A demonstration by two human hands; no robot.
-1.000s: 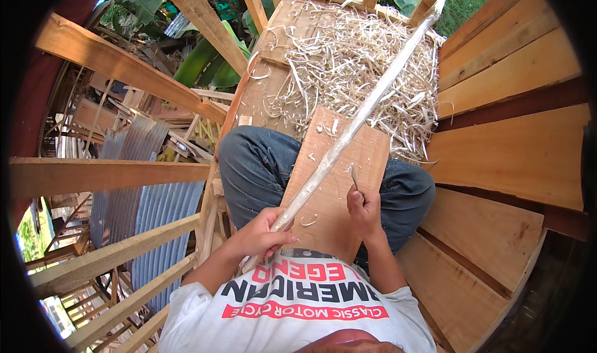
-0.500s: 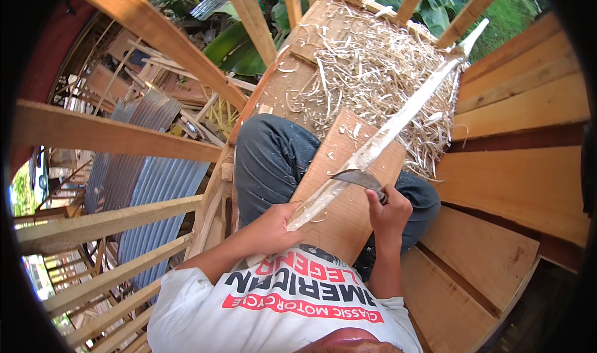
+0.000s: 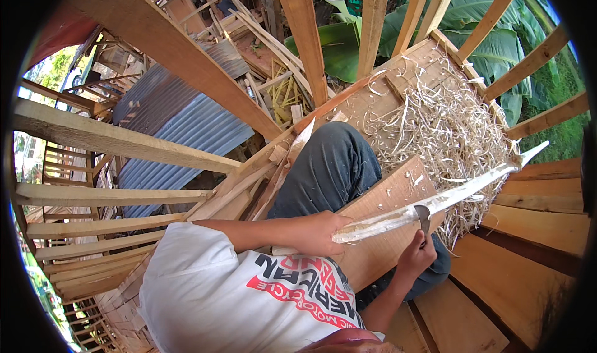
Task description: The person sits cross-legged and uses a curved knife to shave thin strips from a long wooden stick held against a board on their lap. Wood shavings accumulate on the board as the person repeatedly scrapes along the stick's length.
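A long, pale, whittled wooden stick [image 3: 457, 196] slants over a flat board [image 3: 367, 260] that rests across my lap. My left hand [image 3: 320, 232] is closed around the stick's near end. In my closed right hand [image 3: 415, 255] is the handle of a curved knife [image 3: 423, 215], its dark blade against the stick a little beyond my left hand. The stick's far end tapers to a point, with a brownish knot just before it. Small shavings lie on the board.
A heap of curly wood shavings [image 3: 441, 126] covers much of the plank floor [image 3: 354, 107] ahead. Wooden railing slats [image 3: 367, 30] stand along the left and far sides. Planks [image 3: 535, 229] form the right side. Beyond the railing are corrugated metal sheets [image 3: 180, 142], scrap timber and large green leaves.
The view has turned, so the scene sits tilted and shifted to the right. The knife blade now meets the stick at a different angle, slightly farther along it. Both grips are kept.
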